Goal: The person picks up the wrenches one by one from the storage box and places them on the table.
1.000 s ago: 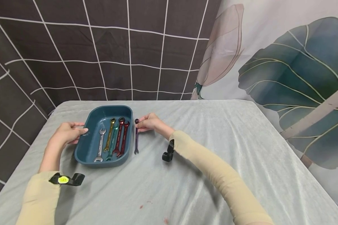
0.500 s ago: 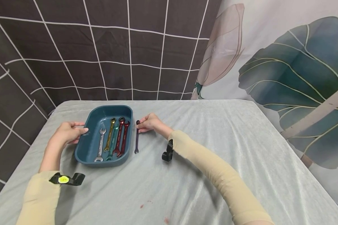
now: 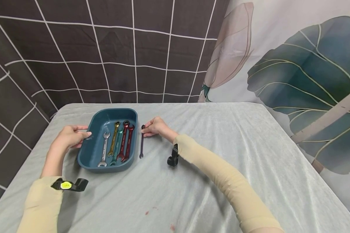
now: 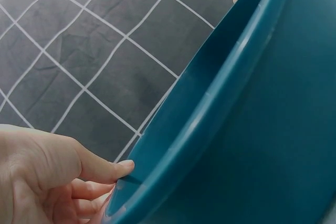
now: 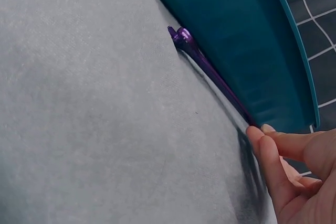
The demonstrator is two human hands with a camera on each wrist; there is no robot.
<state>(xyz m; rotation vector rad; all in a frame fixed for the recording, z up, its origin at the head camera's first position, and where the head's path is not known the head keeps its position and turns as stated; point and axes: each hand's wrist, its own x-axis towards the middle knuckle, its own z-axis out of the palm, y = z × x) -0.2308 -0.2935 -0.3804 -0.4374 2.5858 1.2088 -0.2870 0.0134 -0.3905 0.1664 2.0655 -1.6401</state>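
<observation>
A blue-green plastic bin (image 3: 84, 157) stands at the left of the table, holding several combination wrenches. Among them are a silver wrench (image 3: 104, 150), a gold one (image 3: 113, 139), a green one (image 3: 117, 149) and two red ones (image 3: 129, 142). My left hand (image 3: 71, 136) pinches the bin's left rim, thumb over the inside and fingers outside. Just beyond the right wall, my right hand (image 3: 154, 127) pinches a purple wrench (image 5: 215, 77) near its ring end. Its open end points toward me, low over the cloth. The ring end is partly hidden by fingertips in the right wrist view.
A pale grey cloth (image 3: 210, 181) covers the table, with a few small reddish marks near the front. Behind rises a dark curtain (image 3: 110, 48) with a white grid; a leaf-printed curtain (image 3: 309, 81) hangs at the right.
Over the last second my right hand and the purple wrench have shifted very slightly to the right, away from the bin. My left hand and the bin stay in place.
</observation>
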